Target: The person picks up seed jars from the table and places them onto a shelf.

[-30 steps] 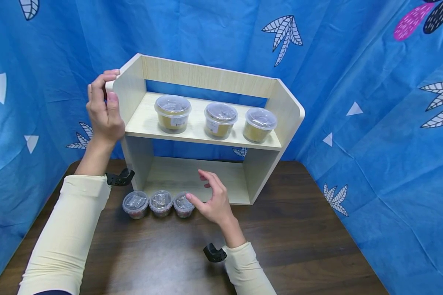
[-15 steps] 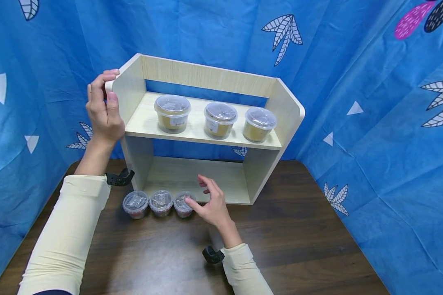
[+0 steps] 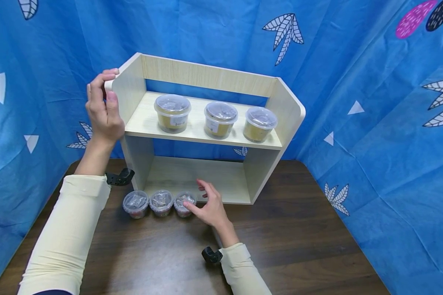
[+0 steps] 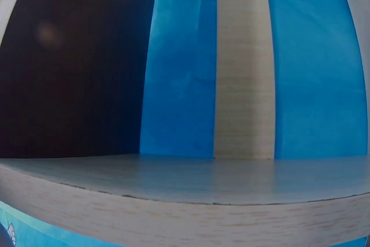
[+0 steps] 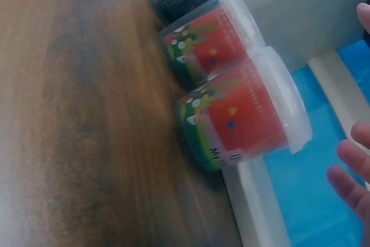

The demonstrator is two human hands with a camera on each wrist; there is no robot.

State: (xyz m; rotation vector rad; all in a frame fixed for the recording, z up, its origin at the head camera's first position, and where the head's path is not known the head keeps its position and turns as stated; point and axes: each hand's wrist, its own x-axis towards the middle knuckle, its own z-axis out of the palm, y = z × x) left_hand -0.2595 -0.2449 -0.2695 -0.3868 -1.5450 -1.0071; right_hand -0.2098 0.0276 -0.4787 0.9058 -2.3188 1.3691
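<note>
My left hand [image 3: 105, 108] grips the upper front edge of the left side panel of a pale wooden two-tier shelf [image 3: 203, 141]. Three small lidded plastic cups stand in a row on the table before the shelf: a left cup [image 3: 135, 204], a middle cup [image 3: 161, 202] and a right cup [image 3: 181, 200]. Over the right cup my right hand [image 3: 211, 208] hovers, thumb and fingers spread apart. The right wrist view shows red labels on the nearest cup [image 5: 243, 114] and its neighbour [image 5: 205, 44], with fingertips [image 5: 347, 183] clear of the lids.
Three larger lidded tubs with yellow contents, a left tub [image 3: 172, 114], a middle tub [image 3: 220, 120] and a right tub [image 3: 259, 125], stand on the upper shelf. A dark wooden table [image 3: 299, 241] lies beneath. Blue curtain [image 3: 354, 61] hangs behind and beside the shelf.
My right hand has moved slightly down and left, closer to the right cup. The left hand keeps its grip on the shelf; cups and tubs have not moved.
</note>
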